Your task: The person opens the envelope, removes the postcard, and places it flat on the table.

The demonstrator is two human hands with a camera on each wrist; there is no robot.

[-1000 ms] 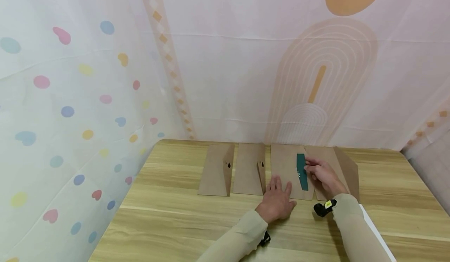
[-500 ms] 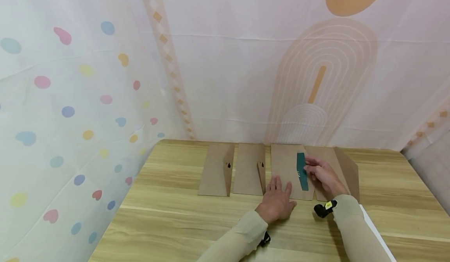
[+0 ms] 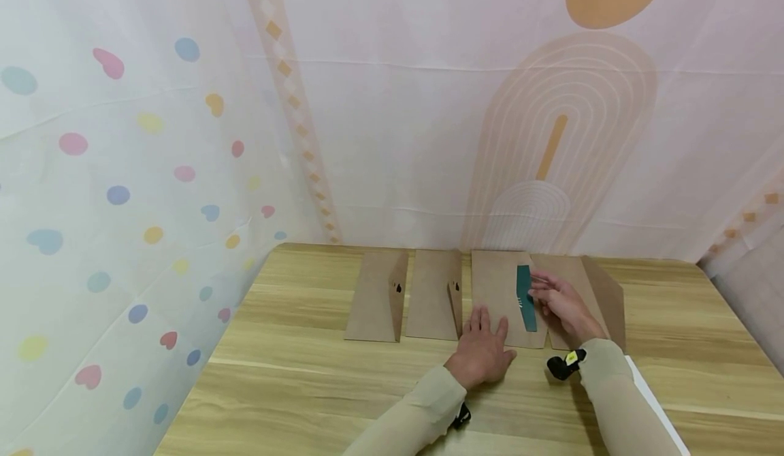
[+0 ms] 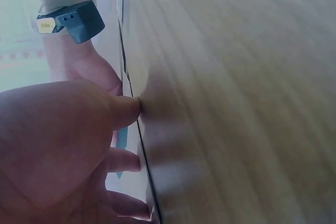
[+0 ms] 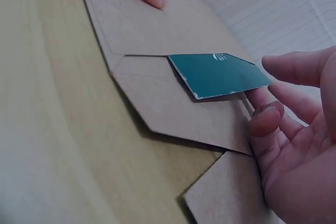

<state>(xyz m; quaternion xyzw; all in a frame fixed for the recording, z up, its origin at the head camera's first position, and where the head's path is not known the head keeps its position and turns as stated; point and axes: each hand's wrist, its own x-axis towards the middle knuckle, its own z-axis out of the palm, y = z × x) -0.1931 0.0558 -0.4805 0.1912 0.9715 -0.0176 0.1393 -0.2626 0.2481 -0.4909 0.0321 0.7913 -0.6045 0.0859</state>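
In the head view a brown kraft envelope [image 3: 496, 279] lies at the table's back edge, its flap turned out to the right. A green card [image 3: 525, 299] with small white markings sits partly inside its mouth; the inserted part is hidden. My right hand [image 3: 563, 306] pinches the card's right side. In the right wrist view the fingers [image 5: 291, 69] meet the card [image 5: 215, 74] at its far corner, above the open flap [image 5: 152, 90]. My left hand [image 3: 482, 354] rests with spread fingers on the envelope's near left corner, its thumb out to the right.
Two more kraft envelopes [image 3: 380, 292] [image 3: 431, 292] lie to the left, with small black marks on their raised flaps. Another envelope [image 3: 566, 265] with its flap out lies under my right hand. A white sheet edge [image 3: 649, 391] shows beside the right sleeve. A patterned curtain [image 3: 392, 136] hangs behind the table.
The green card has shifted very slightly away, toward the back of the table, with my right fingers at its edge. My left hand has stayed in place.
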